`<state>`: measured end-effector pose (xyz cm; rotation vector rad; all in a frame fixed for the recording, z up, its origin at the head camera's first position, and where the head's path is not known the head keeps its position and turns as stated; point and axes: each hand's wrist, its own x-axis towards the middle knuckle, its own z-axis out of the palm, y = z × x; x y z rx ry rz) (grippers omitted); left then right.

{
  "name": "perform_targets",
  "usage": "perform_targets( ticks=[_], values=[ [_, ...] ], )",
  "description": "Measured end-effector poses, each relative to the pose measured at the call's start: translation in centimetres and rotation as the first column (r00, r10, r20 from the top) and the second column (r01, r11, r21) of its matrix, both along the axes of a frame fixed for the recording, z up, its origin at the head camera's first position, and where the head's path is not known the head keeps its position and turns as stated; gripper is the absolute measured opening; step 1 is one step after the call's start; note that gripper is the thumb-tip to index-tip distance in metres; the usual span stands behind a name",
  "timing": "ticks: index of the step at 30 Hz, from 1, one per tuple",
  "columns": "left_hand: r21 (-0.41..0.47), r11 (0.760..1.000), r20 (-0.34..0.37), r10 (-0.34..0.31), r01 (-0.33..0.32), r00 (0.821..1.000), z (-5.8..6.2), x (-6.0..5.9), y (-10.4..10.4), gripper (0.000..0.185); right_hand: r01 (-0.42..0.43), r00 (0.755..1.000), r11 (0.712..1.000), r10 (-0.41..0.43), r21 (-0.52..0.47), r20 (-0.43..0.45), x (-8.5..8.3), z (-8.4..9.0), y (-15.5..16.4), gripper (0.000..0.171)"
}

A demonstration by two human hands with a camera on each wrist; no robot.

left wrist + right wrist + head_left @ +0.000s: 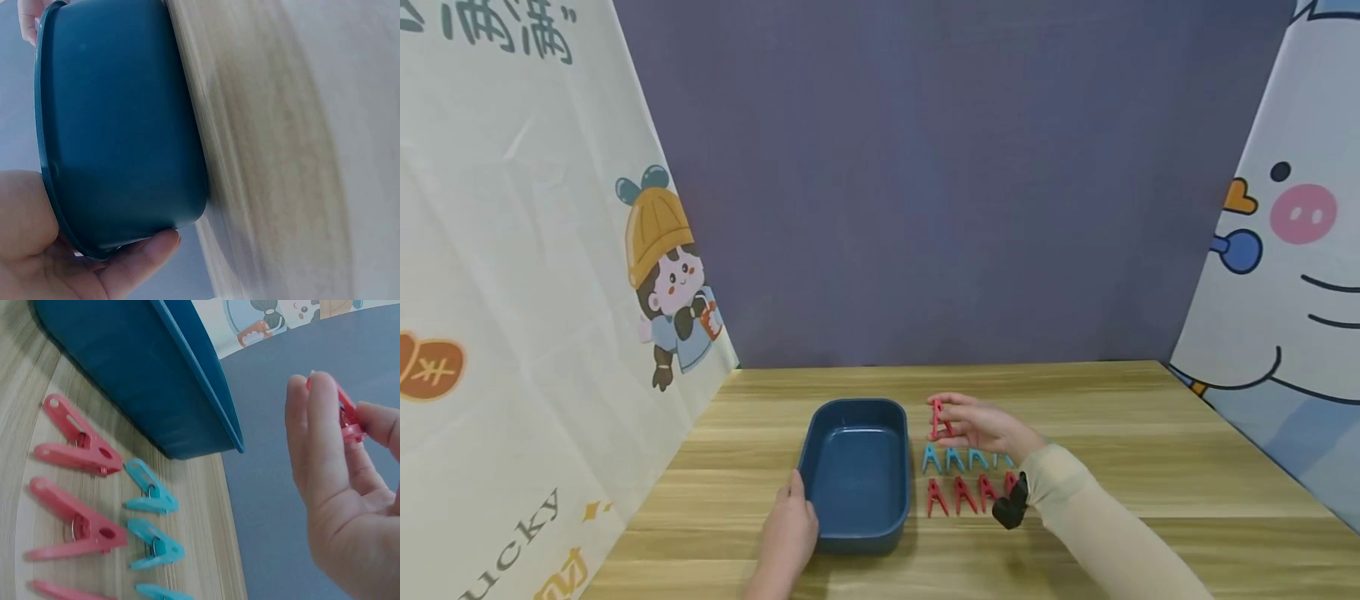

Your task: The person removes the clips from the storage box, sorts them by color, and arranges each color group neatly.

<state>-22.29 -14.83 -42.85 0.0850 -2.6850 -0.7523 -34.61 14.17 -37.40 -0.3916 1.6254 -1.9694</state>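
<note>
A deep blue plastic basin [857, 479] stands on the table with nothing visible inside. My left hand [788, 527] grips its left rim, thumb on top and fingers against the outer wall, as the left wrist view shows. Between thumb and fingertips, my right hand [988, 423] pinches a red clothespin [352, 432], raised above the table just right of the basin's far end. Below that hand lies a row of light blue clothespins [931, 458], the right end partly hidden by the hand. Nearer to me runs a row of red clothespins [81, 528], partly covered by the right wrist.
The wood-grain table [1112, 467] extends to both sides. A dark grey-purple cloth [940, 183] rises behind its far edge. Printed cloths with cartoon figures hang at the left [550, 250] and right [1300, 333]. A black object [1011, 502] sits on the right wrist.
</note>
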Motion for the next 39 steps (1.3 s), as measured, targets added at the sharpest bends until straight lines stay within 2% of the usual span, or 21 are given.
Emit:
perform_targets(
  ticks=[17, 24, 32, 39],
  values=[
    [-0.004, 1.000, -0.009, 0.000, 0.000, 1.000, -0.1, 0.0, 0.0, 0.046, 0.054, 0.999, 0.996, -0.054, 0.071, 0.003, 0.5, -0.2, 3.1, 0.045],
    [0.001, 1.000, -0.027, -0.005, 0.005, 1.000, 0.0, 0.0, 0.0, 0.045, 0.079, 0.997, 0.994, -0.079, 0.071, 0.005, 0.8, -0.5, 4.5, 0.052],
    [-0.010, 1.000, -0.006, -0.001, 0.001, 1.000, -0.1, -0.1, 0.0, 0.046, 0.120, 0.993, 0.989, -0.119, 0.087, -0.015, 1.1, -1.1, 6.4, 0.038],
    [-0.001, 1.000, 0.014, 0.003, -0.003, 1.000, -0.1, -0.3, -0.1, 0.046, 0.120, 0.992, 0.988, -0.117, 0.098, -0.042, 1.4, -1.4, 7.9, 0.031]
  ],
)
